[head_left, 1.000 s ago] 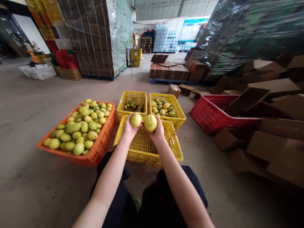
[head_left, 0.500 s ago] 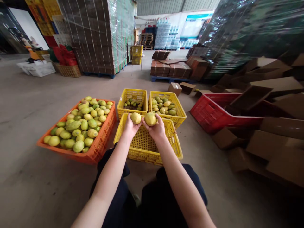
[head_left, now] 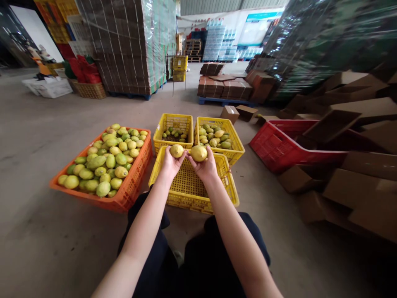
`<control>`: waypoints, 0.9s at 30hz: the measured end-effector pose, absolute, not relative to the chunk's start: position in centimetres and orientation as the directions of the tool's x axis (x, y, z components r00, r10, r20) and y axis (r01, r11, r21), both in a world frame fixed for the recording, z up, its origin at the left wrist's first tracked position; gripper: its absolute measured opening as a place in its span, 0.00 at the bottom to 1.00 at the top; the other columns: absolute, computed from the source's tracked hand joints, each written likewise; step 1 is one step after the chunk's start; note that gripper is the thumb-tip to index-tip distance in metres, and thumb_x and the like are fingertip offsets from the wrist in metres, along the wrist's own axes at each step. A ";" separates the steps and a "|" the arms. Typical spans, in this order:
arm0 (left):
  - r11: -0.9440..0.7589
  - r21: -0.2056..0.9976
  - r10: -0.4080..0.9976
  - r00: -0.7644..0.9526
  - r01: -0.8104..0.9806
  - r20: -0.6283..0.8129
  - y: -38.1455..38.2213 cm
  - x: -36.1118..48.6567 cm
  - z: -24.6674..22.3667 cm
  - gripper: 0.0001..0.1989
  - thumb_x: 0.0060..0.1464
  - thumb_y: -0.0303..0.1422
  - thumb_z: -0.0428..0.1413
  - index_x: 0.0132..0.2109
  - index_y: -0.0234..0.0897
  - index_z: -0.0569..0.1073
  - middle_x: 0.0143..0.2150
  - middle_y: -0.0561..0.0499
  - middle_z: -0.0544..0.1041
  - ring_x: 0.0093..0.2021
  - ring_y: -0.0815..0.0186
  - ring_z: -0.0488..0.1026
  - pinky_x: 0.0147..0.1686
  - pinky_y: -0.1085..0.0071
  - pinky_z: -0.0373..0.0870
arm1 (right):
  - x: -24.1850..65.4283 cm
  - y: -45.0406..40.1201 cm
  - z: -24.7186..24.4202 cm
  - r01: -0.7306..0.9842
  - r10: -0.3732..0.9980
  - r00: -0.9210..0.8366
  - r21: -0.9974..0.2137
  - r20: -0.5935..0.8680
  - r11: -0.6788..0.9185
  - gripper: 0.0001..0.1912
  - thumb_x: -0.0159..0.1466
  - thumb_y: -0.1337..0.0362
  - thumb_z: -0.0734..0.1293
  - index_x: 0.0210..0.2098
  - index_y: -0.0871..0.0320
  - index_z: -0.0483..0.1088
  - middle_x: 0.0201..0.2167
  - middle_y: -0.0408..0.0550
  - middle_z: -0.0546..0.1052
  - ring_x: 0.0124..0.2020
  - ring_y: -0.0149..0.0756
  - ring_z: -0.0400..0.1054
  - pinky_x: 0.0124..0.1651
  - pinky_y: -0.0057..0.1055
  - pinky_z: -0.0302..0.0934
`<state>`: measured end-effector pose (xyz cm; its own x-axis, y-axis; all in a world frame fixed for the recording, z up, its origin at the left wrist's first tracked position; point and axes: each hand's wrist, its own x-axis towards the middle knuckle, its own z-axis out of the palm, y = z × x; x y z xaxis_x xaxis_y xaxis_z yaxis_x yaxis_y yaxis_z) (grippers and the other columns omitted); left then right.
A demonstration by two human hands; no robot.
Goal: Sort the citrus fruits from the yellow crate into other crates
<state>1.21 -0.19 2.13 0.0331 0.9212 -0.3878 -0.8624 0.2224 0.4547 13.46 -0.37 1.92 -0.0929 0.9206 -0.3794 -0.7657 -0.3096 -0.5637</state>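
Observation:
My left hand (head_left: 170,165) is closed around a yellow lemon (head_left: 176,151), and my right hand (head_left: 206,167) grips a larger-looking yellow lemon (head_left: 199,153). Both are held side by side above the near yellow crate (head_left: 189,198), whose perforated floor shows beneath. Behind it stand two more yellow crates: the left one (head_left: 159,142) holds several small greenish lemons (head_left: 175,133), the right one (head_left: 237,154) a fuller layer of yellow-green lemons (head_left: 214,134). To my left an orange crate (head_left: 136,182) is heaped with yellow and green lemons (head_left: 107,163).
On the right, a red crate (head_left: 266,145) holds cardboard, with loose cardboard boxes (head_left: 350,186) piled around it. Wrapped pallet stacks (head_left: 124,45) rise farther off. Flattened cartons (head_left: 235,89) lie on a blue pallet. Bare concrete floor (head_left: 37,136) shows at left.
Both lemons have been turned slightly in my fingers, the right one now lying more sideways. My hands stay over the near crate; the view has shifted a little.

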 end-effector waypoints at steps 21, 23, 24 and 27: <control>-0.534 0.777 0.690 -0.359 0.333 0.628 0.0 1.7 -0.2 0.29 0.45 0.28 0.65 0.52 0.38 0.61 0.53 0.40 0.69 0.55 0.55 0.68 0.57 0.57 0.65 | 13.7 -0.3 0.0 0.399 0.760 0.361 -0.826 0.541 0.399 0.31 0.50 0.58 0.73 0.52 0.54 0.65 0.50 0.54 0.71 0.54 0.48 0.65 0.59 0.51 0.59; -0.558 0.738 0.653 -0.348 0.379 0.673 -0.1 1.7 -0.3 0.27 0.45 0.27 0.65 0.50 0.39 0.62 0.50 0.41 0.69 0.53 0.56 0.69 0.55 0.57 0.67 | 13.6 -0.5 0.0 0.451 0.704 0.324 -0.757 0.632 0.473 0.29 0.52 0.60 0.71 0.53 0.52 0.64 0.51 0.53 0.69 0.53 0.48 0.65 0.58 0.51 0.59; -0.565 0.729 0.643 -0.347 0.386 0.682 -0.1 1.8 -0.3 0.25 0.45 0.27 0.65 0.48 0.39 0.63 0.49 0.42 0.69 0.52 0.57 0.69 0.54 0.58 0.67 | 13.5 -0.5 0.0 0.458 0.685 0.312 -0.736 0.658 0.499 0.29 0.53 0.61 0.71 0.53 0.51 0.63 0.50 0.52 0.69 0.53 0.47 0.65 0.57 0.51 0.60; -0.576 0.732 0.648 -0.343 0.363 0.680 -0.1 1.8 -0.2 0.23 0.45 0.30 0.65 0.46 0.40 0.63 0.47 0.45 0.70 0.49 0.59 0.70 0.51 0.59 0.69 | 13.3 -0.4 -0.2 0.437 0.651 0.299 -0.706 0.698 0.557 0.30 0.54 0.60 0.71 0.54 0.51 0.60 0.51 0.52 0.67 0.53 0.47 0.65 0.56 0.50 0.61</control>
